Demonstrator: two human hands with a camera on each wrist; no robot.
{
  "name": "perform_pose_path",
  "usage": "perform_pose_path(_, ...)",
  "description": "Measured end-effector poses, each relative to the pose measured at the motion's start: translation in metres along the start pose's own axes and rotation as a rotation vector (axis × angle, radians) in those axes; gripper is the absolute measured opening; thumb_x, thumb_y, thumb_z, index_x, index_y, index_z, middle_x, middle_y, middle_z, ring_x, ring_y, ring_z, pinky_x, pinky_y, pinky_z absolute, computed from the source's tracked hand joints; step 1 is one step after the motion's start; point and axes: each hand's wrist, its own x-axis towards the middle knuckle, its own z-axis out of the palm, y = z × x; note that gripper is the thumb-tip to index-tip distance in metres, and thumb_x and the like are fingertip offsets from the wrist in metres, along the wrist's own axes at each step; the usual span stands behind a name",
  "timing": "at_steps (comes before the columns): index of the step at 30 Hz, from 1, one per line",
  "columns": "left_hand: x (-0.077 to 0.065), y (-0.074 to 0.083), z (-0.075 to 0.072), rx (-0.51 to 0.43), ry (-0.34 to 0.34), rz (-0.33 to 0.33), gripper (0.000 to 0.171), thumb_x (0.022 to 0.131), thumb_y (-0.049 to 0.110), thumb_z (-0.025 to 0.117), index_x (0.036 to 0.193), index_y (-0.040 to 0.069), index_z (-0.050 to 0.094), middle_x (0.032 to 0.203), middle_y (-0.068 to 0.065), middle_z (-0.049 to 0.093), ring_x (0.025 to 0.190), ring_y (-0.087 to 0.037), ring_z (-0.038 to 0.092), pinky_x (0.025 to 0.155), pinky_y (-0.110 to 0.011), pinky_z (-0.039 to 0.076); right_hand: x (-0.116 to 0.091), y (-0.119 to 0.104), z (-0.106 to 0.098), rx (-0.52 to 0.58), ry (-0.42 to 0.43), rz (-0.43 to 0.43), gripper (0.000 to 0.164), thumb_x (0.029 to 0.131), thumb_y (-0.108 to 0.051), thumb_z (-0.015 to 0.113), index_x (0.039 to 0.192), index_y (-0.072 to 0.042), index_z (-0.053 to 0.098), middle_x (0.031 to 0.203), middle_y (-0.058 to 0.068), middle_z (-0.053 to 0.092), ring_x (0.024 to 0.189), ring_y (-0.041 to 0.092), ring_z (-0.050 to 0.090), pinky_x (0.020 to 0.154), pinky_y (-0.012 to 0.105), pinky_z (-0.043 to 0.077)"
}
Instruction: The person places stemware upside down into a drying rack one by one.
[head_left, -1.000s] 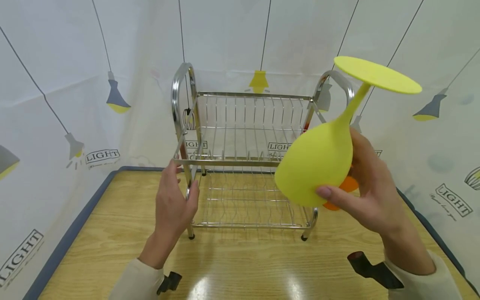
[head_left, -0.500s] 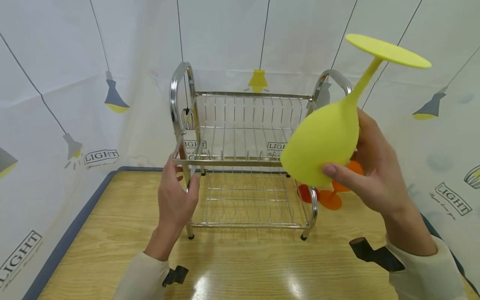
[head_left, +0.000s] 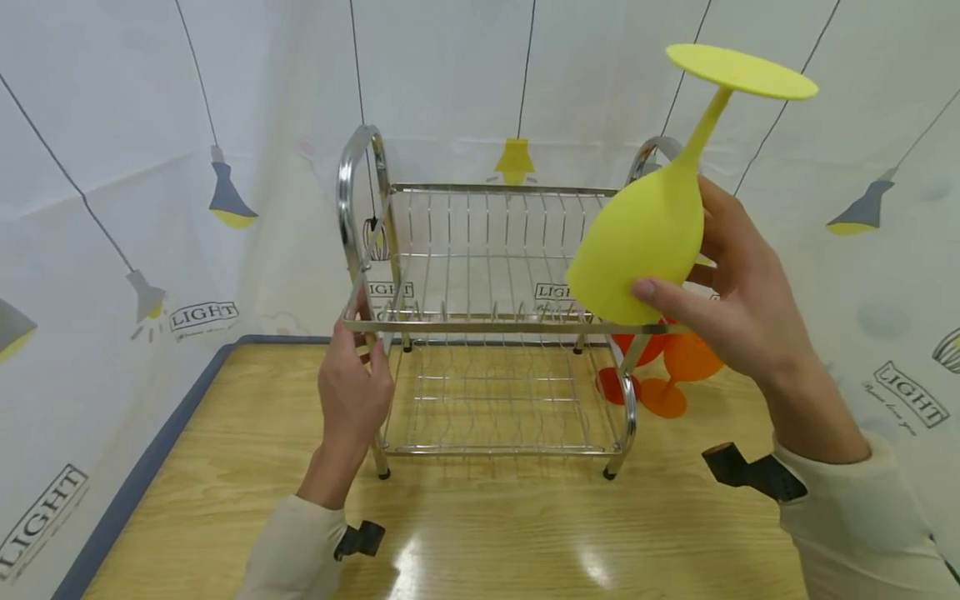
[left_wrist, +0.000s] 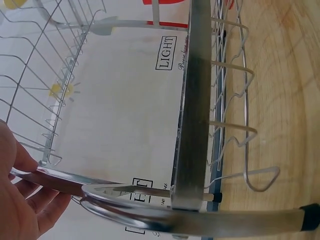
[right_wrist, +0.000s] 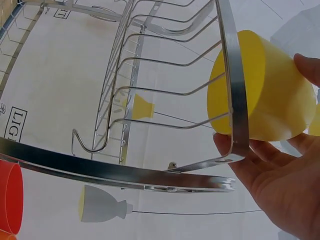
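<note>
My right hand (head_left: pixel 750 308) grips a yellow wine glass (head_left: pixel 637 242) by its bowl, thumb in front and fingers behind. The glass is tilted upside down, its foot up and its mouth toward lower left. It hangs at the right end of the upper tier of a two-tier metal dish rack (head_left: pixel 480 327). In the right wrist view the bowl (right_wrist: pixel 285 95) is just beyond the tier's end bar; whether they touch I cannot tell. At the rack's left side my left hand (head_left: pixel 354 392) holds the frame, its fingers (left_wrist: pixel 50 205) around the metal tube in the left wrist view.
On the wooden table (head_left: pixel 510 533), right of the rack, stand a red glass (head_left: pixel 617 387) and an orange glass (head_left: pixel 690 360), partly hidden by the rack and my right hand. A white printed sheet (head_left: pixel 442 75) surrounds the table behind and at the sides.
My right hand has raised the yellow wine glass, then moved it left toward the upper tier. The red and orange glasses show more now. My left hand stays at the rack's left side.
</note>
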Motion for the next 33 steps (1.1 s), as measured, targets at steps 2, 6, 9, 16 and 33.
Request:
perform_pose_path(2,0.000,0.000,0.001,0.008,0.000,-0.021,0.050,0.093,0.000,0.054,0.142,0.001,0.042,0.120,-0.020,0.062,0.096,-0.034,0.065,0.075,-0.045,0.060,0.002,0.001,-0.001,-0.017,-0.002,0.015,0.082,0.079,0.003,0.072,0.149,-0.020,0.037,0.131,0.003,0.053,0.107,0.015,0.060,0.083,0.013,0.052)
perform_pose_path(6,0.001,0.000,0.000,0.006,-0.003,-0.064,0.043,0.092,-0.001,0.056,0.133,-0.005,0.045,0.116,-0.023,0.062,0.095,-0.036,0.066,0.077,-0.046,0.059,0.005,0.001,-0.002,-0.029,-0.005,0.058,0.082,0.080,0.001,0.072,0.149,-0.024,0.037,0.132,0.003,0.053,0.109,0.013,0.059,0.084,0.012,0.052)
perform_pose_path(9,0.002,0.001,-0.002,-0.016,-0.029,-0.105,0.041,0.093,0.000,0.055,0.131,-0.006,0.045,0.114,-0.023,0.061,0.096,-0.036,0.064,0.079,-0.046,0.059,0.006,0.002,-0.002,-0.043,-0.009,0.082,0.082,0.081,-0.001,0.074,0.149,-0.025,0.036,0.133,0.005,0.054,0.109,0.012,0.059,0.084,0.012,0.052)
perform_pose_path(16,0.004,-0.003,-0.004,-0.106,-0.126,-0.214,0.043,0.096,0.003,0.054,0.136,-0.002,0.039,0.116,-0.022,0.059,0.103,-0.034,0.060,0.084,-0.047,0.057,0.014,0.006,0.000,-0.084,-0.029,0.145,0.083,0.081,-0.008,0.077,0.149,-0.028,0.034,0.139,0.007,0.049,0.108,0.014,0.059,0.084,0.013,0.052)
perform_pose_path(33,0.007,-0.008,-0.008,-0.144,-0.196,-0.175,0.045,0.097,0.000,0.053,0.139,0.000,0.037,0.112,-0.020,0.059,0.103,-0.032,0.059,0.088,-0.047,0.056,0.032,0.012,0.012,-0.176,-0.168,0.298,0.089,0.083,-0.027,0.078,0.150,-0.023,0.021,0.145,0.017,0.040,0.121,0.037,0.054,0.092,0.052,0.052)
